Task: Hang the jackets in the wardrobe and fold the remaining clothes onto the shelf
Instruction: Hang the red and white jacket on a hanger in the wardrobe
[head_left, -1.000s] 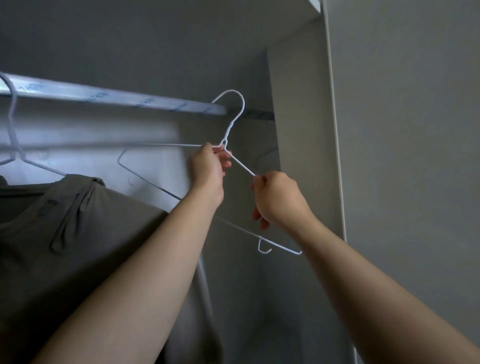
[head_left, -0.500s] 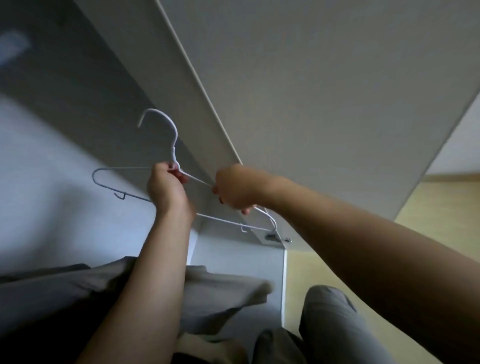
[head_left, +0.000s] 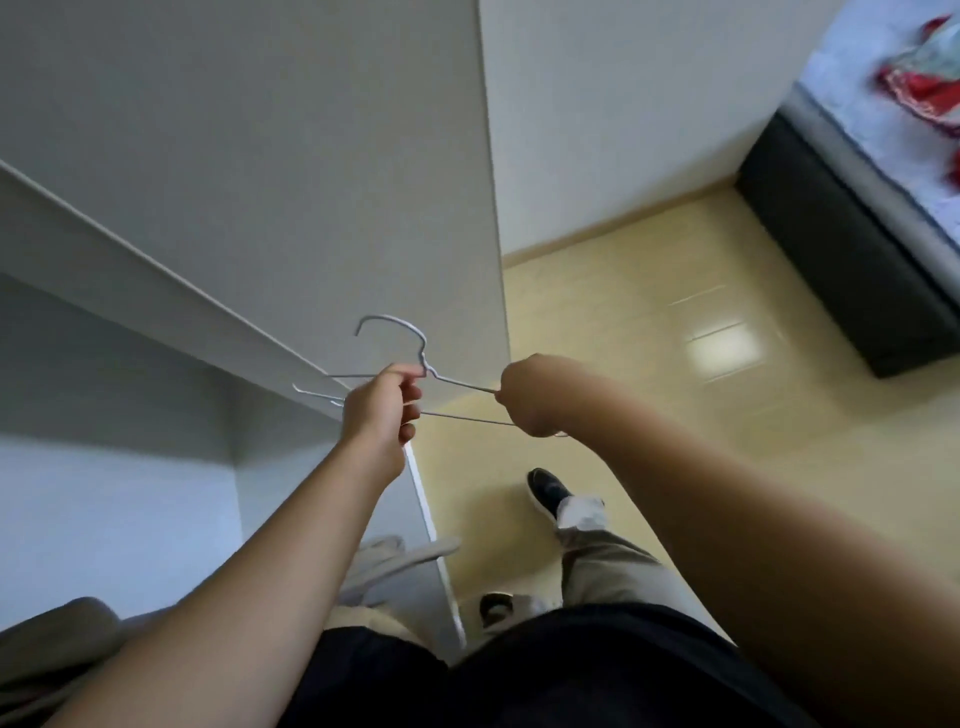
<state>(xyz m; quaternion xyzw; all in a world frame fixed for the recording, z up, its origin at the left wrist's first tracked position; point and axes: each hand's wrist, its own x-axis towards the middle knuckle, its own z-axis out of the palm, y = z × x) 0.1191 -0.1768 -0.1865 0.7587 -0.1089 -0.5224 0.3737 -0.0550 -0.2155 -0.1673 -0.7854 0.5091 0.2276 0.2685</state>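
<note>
A thin white wire hanger hangs bare between both hands, clear of the wardrobe. My left hand pinches it just below the hook. My right hand grips its right shoulder and lower bar in a fist. The grey-white wardrobe fills the left and centre, its open compartment at the left. A grey-brown garment shows at the bottom left inside the wardrobe. Red and light-blue clothes lie on the bed at the top right.
The bed has a pale mattress on a dark base at the right. Yellow floor stretches between wardrobe and bed. My feet in dark shoes stand by the wardrobe's front edge. Folded pale fabric sticks out low in the wardrobe.
The hanger has come off the rail and out of the wardrobe, still held by both hands. My view has swung right and down, bringing the floor and the bed into sight.
</note>
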